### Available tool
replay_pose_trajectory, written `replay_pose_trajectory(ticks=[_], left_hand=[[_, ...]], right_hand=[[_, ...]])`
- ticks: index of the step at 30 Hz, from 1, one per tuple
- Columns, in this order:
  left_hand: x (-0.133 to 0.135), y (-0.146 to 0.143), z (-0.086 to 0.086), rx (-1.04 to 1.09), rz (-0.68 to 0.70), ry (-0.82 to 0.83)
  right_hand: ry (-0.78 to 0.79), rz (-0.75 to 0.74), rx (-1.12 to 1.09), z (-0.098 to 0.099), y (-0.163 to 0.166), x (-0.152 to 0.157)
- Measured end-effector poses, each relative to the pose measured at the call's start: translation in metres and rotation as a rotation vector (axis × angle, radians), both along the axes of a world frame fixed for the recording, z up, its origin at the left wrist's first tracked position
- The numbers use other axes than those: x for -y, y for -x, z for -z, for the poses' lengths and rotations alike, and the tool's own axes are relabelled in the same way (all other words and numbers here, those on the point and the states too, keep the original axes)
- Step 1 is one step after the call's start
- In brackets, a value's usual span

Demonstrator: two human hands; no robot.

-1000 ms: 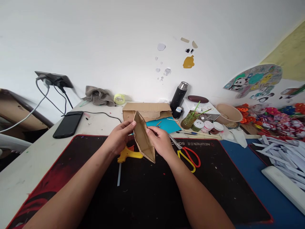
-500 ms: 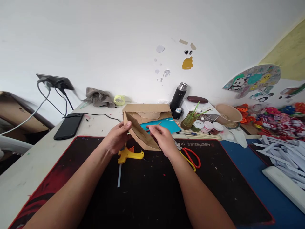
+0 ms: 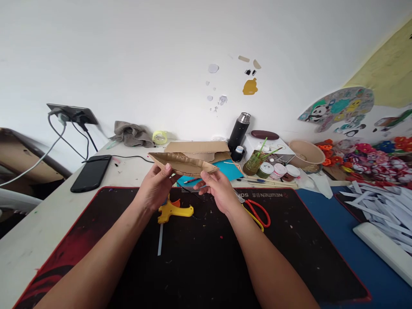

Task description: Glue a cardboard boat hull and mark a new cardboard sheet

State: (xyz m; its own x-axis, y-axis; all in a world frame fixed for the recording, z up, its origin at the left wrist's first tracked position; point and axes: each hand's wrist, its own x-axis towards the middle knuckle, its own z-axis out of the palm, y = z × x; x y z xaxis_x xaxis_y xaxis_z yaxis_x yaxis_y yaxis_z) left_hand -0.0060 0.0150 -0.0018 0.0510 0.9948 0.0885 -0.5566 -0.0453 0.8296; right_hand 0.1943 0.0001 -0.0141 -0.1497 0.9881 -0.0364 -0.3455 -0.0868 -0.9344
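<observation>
A folded piece of cardboard [image 3: 186, 164], narrow and hollow like a small boat, is held up above the far edge of the black desk mat [image 3: 199, 266]. My left hand [image 3: 157, 185] grips its left part, thumb on the near side. At its right end, my right hand [image 3: 216, 187] pinches it between thumb and fingers. Below my left hand lies a yellow glue gun [image 3: 175, 211] with a glue stick poking out of it. Scissors [image 3: 258, 213] with red and yellow handles rest beside my right wrist, their blades partly hidden.
Behind the hands lie another cardboard piece [image 3: 196, 147] and a blue sheet [image 3: 227, 170]. A black thermos [image 3: 240, 131], paint jars [image 3: 266, 170] and a bowl [image 3: 305, 153] stand at the back right. A phone [image 3: 91, 174] lies left; white paper strips [image 3: 383, 210] are heaped right.
The cardboard piece has turned from a steep downward-right slant to nearly level, its right end rising. My right hand has moved from beside the piece to gripping its right end.
</observation>
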Motion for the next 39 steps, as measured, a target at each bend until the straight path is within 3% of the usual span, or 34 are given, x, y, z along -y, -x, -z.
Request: replay_pose_trajectory(ticks=[7,14,39], left_hand=[[0.007,-0.009,-0.008,-0.011,0.077,0.01],[0.007,-0.008,-0.007,-0.011,0.093,0.029],[0.007,-0.013,-0.001,-0.027,0.026,0.043]], right_hand=[[-0.035,0.041,0.005,-0.002,0.001,0.001],[-0.078,-0.03,0.021,-0.005,0.004,0.004],[-0.025,-0.033,0.024,-0.003,0.008,0.005]])
